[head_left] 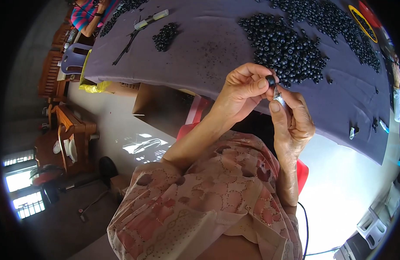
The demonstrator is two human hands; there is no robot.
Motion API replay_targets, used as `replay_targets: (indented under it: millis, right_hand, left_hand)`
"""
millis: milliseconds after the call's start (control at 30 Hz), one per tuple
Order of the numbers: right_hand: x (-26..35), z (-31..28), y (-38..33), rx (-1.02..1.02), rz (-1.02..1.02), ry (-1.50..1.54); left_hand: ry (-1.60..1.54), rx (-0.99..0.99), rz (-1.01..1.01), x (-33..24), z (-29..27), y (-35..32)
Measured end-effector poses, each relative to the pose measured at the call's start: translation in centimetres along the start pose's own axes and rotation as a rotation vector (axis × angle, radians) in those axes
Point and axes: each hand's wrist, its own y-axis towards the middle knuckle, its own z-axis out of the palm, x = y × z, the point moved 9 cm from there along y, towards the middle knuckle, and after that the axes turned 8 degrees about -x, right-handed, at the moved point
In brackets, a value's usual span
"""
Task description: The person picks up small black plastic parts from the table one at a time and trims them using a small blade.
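Pinching a single black bead point(270, 80) between thumb and forefinger, the left hand point(243, 91) holds it above the near edge of the surface point(208, 47), which is draped in purple cloth. The right hand point(293, 121), at four o'clock from the bead, has its grip closed on a small silvery tool point(278, 96) aimed up at it. A large heap of black beads point(286, 43) lies at twelve o'clock and looks mostly unworked; a smaller pile point(165, 37) sits at ten o'clock. Open room lies below the surface edge, over the lap.
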Motion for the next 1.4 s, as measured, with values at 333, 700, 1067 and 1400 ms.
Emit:
replay_targets:
  millis: [333, 700, 1067, 1400]
  right_hand:
    - [-0.2, -0.3, 0.0, -0.029, -0.025, -0.078]
    - [0.7, -0.3, -0.1, 0.0, -0.123, -0.19]
    - [0.3, -0.4, -0.3, -0.006, -0.04, -0.111]
    - [-0.1, -0.4, -0.4, 0.014, 0.002, -0.089]
  left_hand:
    - [0.0, -0.007, 0.021, 0.1, -0.2, 0.0]
    - [0.093, 0.039, 0.08, -0.5, 0.4, -0.3]
    - [0.115, 0.081, 0.085, -0.5, 0.5, -0.4]
    - [0.119, 0.088, 0.084, -0.4, 0.3, -0.4]
